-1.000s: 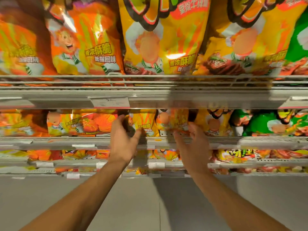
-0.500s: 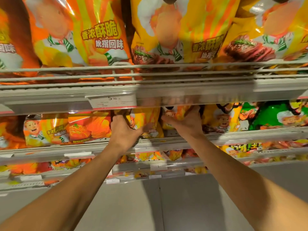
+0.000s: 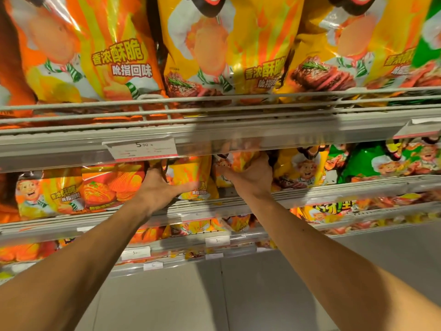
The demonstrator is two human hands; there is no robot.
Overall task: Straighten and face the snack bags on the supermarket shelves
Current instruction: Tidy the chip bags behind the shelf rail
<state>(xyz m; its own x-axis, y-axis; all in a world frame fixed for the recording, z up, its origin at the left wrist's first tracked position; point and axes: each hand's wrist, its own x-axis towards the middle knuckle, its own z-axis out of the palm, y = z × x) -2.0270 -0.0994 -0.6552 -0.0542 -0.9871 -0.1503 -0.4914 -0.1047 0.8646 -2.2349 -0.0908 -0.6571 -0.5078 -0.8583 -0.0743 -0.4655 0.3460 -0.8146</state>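
Note:
Both hands reach into the second shelf from the top. My left hand [image 3: 159, 189] grips the left side of a yellow snack bag [image 3: 191, 177], thumb across its front. To its right, my right hand [image 3: 253, 176] clasps a second yellow bag [image 3: 241, 157], whose top is hidden behind the shelf rail above. An orange bag [image 3: 95, 189] lies on its side to the left. Yellow steak-flavour bags [image 3: 298, 170] and green bags [image 3: 372, 163] stand to the right.
The top shelf holds large orange bags [image 3: 78, 51] and yellow bags [image 3: 229, 48] behind a wire rail [image 3: 214, 108]. A price tag [image 3: 142, 149] hangs on its edge. Lower shelves [image 3: 214, 242] carry more bags, with grey floor below.
The camera has moved closer to the shelf. Both hands have pushed deeper under the upper shelf edge and closed on the two yellow bags.

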